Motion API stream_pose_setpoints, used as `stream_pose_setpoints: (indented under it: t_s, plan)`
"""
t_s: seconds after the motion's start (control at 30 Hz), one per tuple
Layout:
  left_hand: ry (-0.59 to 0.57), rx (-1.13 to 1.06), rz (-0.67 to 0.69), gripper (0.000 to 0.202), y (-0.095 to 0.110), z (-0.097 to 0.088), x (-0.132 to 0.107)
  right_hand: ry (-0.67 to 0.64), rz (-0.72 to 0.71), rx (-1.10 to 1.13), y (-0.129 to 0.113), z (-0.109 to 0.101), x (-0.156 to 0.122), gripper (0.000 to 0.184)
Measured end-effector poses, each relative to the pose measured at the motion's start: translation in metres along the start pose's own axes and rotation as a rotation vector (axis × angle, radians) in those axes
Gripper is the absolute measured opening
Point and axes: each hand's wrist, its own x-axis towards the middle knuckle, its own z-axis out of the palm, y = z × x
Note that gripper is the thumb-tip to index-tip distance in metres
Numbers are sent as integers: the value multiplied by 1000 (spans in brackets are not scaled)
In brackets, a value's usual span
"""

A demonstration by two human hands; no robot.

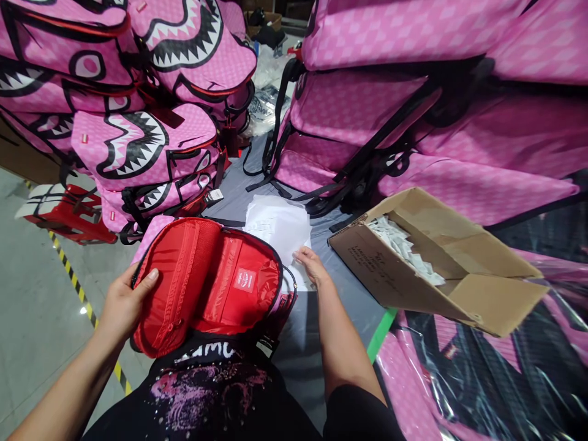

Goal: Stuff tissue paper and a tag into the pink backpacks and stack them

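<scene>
A backpack [243, 275] with red lining and pink outer fabric lies unzipped in front of me, a label sewn on its inner pocket. My left hand [126, 300] grips the edge of its folded-back front panel [172, 288], thumb on the red lining. To the right of the bag, my right hand [312, 266] is over the edge of some white paper sheets [278, 217], thumb and fingers pinched together. Whatever sits between those fingertips is too small to make out. Small whitish slips or packets [264, 228] lie on the paper.
An open cardboard box [367, 260] holding many small white packets [404, 245] stands tilted at right. Pink shark-mouth backpacks [138, 147] are stacked at left, more pink backpacks [358, 104] behind. Plastic-wrapped bags [459, 373] lie at lower right. Grey cloth [340, 312] covers the work surface.
</scene>
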Motion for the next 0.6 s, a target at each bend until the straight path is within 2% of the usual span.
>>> stream_pose_setpoints:
  t_s: [0.2,0.3,0.4,0.5,0.6]
  plan:
    - [6,-2,7,66,2,3,0,-4,-35,118,1,16,-6,55]
    - [1,15,26,62,0,1,1,86,-56,131,2,19,-4,56]
    - [-2,34,46,59,-3,-2,2,192,-99,106,3,18,0,56]
    - [-6,41,63,58,-6,-3,4,206,-127,91,0,14,0,55]
    - [-19,32,77,61,-6,-2,5,221,-150,-78,-7,8,-4,51]
